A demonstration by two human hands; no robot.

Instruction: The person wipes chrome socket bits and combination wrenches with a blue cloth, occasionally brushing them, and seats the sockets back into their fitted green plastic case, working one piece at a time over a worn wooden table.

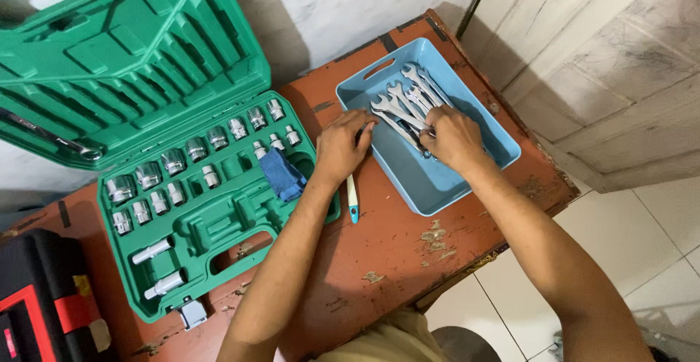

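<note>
Right hand (453,137) clamped on steel wrenches (405,99), upper centre: heavy, stiff, slick; best gripped mid-shank. Left hand (343,147) grip unclear.

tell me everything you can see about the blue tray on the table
The blue tray is a shallow rectangular bin, seemingly plastic, with rounded corners and a slot handle cut into its far end. It sits at an angle on the worn red-brown table, near the right edge. A bunch of silver wrenches lies inside. The right hand reaches into it onto the wrenches; the left hand rests at its left rim, fingers over the edge.
</note>
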